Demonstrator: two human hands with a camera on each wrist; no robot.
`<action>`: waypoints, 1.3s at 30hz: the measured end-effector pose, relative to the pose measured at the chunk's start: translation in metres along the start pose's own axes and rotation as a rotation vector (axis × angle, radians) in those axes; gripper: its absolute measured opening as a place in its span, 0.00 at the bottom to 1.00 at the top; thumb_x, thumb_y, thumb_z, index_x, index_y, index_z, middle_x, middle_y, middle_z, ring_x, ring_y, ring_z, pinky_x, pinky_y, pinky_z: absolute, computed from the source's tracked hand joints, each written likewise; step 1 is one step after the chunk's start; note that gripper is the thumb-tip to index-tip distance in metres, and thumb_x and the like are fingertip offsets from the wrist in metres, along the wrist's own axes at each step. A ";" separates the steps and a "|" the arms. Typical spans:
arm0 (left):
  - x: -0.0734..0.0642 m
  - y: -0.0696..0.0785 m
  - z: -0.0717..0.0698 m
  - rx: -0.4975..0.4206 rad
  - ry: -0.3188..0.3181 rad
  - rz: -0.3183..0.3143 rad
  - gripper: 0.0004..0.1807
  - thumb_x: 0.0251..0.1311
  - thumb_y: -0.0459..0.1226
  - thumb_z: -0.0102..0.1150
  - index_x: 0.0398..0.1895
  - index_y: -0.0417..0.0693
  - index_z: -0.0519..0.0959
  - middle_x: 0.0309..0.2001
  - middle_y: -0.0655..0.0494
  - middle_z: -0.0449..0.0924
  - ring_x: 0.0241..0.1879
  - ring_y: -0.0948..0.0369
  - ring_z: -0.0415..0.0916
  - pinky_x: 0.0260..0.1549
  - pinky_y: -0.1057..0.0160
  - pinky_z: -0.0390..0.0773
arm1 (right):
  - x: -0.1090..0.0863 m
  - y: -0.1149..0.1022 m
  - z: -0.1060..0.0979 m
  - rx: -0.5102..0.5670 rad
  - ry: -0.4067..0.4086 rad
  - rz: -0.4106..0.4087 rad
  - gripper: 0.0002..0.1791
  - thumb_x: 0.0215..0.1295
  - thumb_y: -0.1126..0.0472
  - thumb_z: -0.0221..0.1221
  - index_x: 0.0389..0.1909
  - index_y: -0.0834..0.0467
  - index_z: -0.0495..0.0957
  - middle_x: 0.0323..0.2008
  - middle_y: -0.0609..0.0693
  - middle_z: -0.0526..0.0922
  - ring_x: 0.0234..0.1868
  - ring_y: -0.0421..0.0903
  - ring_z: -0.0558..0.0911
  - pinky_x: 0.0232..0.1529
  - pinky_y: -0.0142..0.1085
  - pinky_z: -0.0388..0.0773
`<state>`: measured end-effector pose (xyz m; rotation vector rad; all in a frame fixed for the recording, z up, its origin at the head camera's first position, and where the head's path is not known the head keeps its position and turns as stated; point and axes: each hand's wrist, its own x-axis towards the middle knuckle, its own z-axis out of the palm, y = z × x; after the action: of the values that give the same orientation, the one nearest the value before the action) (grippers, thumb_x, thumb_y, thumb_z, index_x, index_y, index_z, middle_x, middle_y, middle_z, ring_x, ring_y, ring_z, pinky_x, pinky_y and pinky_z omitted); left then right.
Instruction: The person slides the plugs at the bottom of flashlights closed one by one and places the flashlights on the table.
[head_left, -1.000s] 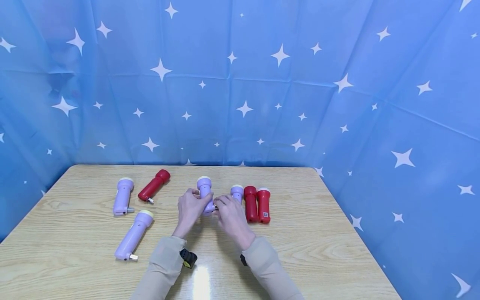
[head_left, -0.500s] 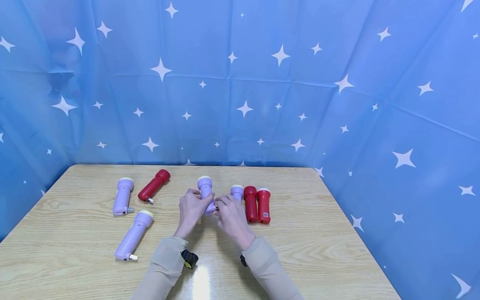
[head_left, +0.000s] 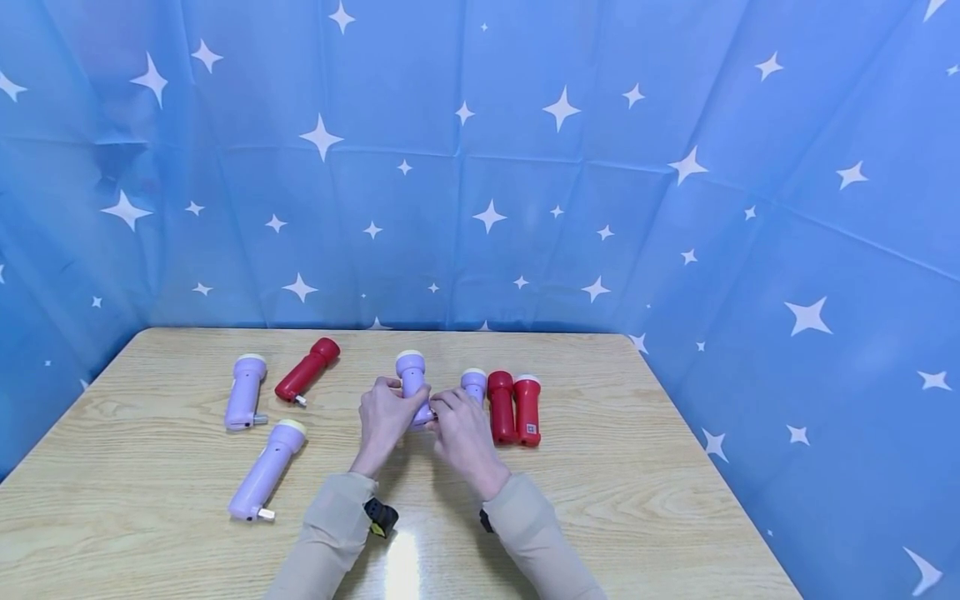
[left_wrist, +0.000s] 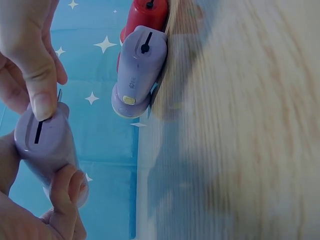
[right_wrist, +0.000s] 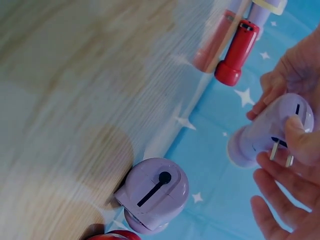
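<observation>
A purple flashlight (head_left: 413,379) with a pale rim is held up over the table's middle, its lens end away from me. My left hand (head_left: 386,421) grips its body; in the left wrist view, curled fingers (left_wrist: 66,197) wrap it from below. My right hand (head_left: 465,437) is at its near end. There the right thumb (right_wrist: 299,136) lies by the dark slot, with the index fingertip close to two metal plug prongs (right_wrist: 274,149) that stick out of the side. Just right of my right hand, another purple flashlight (head_left: 474,383) is partly hidden by it.
Beside it on the right lie two red flashlights, one (head_left: 502,408) touching the other (head_left: 528,412). At left are a red flashlight (head_left: 307,371) and two purple ones, one farther (head_left: 245,396) and one nearer (head_left: 266,475), all with prongs out. A starry blue curtain (head_left: 480,167) hangs behind the table (head_left: 637,500).
Both hands and the held flashlight stay nearly in place, with only a very slight shift to the right. The other flashlights have not moved.
</observation>
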<state>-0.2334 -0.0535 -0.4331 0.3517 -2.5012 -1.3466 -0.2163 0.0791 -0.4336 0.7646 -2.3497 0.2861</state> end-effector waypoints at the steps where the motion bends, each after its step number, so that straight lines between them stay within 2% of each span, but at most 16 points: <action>1: 0.000 0.000 0.000 0.000 0.001 0.003 0.28 0.48 0.52 0.65 0.42 0.37 0.76 0.34 0.41 0.84 0.34 0.50 0.80 0.29 0.61 0.72 | 0.000 0.000 0.000 -0.002 0.003 0.000 0.14 0.44 0.63 0.71 0.34 0.59 0.83 0.37 0.48 0.86 0.42 0.45 0.81 0.44 0.36 0.77; 13: -0.001 0.001 0.001 -0.001 -0.002 0.000 0.30 0.47 0.53 0.65 0.43 0.37 0.76 0.34 0.42 0.85 0.34 0.51 0.81 0.28 0.63 0.71 | -0.001 -0.002 -0.001 -0.030 0.008 -0.004 0.13 0.45 0.62 0.71 0.34 0.59 0.83 0.37 0.48 0.85 0.41 0.45 0.80 0.43 0.35 0.77; 20: -0.001 0.002 0.002 0.003 0.002 -0.009 0.29 0.46 0.52 0.65 0.43 0.38 0.77 0.35 0.42 0.85 0.36 0.49 0.81 0.30 0.60 0.72 | -0.001 -0.002 0.000 -0.058 0.012 0.002 0.14 0.44 0.59 0.71 0.33 0.58 0.83 0.36 0.47 0.85 0.41 0.44 0.80 0.41 0.35 0.76; 39: -0.002 0.003 0.004 0.008 -0.012 0.002 0.29 0.48 0.51 0.64 0.45 0.37 0.75 0.36 0.42 0.85 0.36 0.50 0.81 0.34 0.58 0.74 | 0.000 -0.006 0.002 -0.086 -0.047 0.048 0.14 0.47 0.55 0.70 0.33 0.58 0.82 0.35 0.48 0.84 0.40 0.46 0.79 0.42 0.36 0.77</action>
<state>-0.2329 -0.0481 -0.4329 0.3430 -2.5166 -1.3427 -0.2138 0.0731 -0.4347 0.6821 -2.4106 0.1882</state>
